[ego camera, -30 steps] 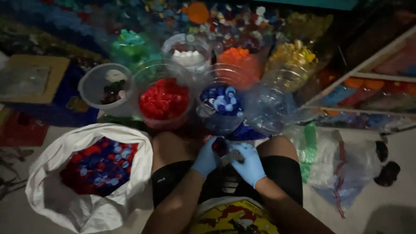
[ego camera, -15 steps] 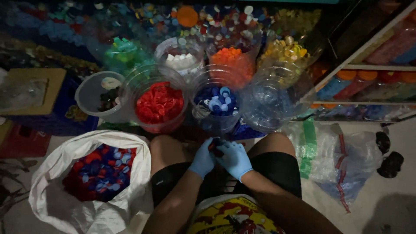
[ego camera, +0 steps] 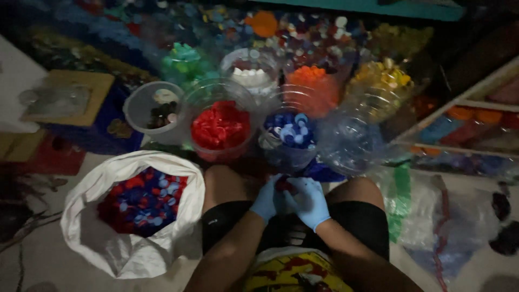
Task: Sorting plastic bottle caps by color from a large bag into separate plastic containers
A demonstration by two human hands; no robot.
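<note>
On the floor at the far side lies a wide spread of mixed bottle caps [ego camera: 303, 32], many colours together, running across the top of the view. To the left of the person's knees sits a white sack [ego camera: 121, 243], its mouth rolled open over a heap of red and blue caps. Between the spread and the knees stand clear plastic containers in 2 rows: behind, 1 of green caps [ego camera: 186, 60], 1 of white caps [ego camera: 250, 75], 1 of orange caps [ego camera: 313, 86] and 1 of yellow caps [ego camera: 381, 81]; in front, a tub of red caps [ego camera: 220, 127], a tub of blue caps [ego camera: 289, 132], a clear empty-looking container [ego camera: 351, 143] to the right, and a small grey bowl [ego camera: 152, 111] with a few dark caps to the left. The person sits with both knees raised, and both hands wear blue gloves. The left hand [ego camera: 268, 199] and right hand [ego camera: 309, 201] meet between the knees, fingers curled inward and closed together around a small dark red cap [ego camera: 283, 186], which is partly hidden; which fingers pinch it I cannot tell.
</note>
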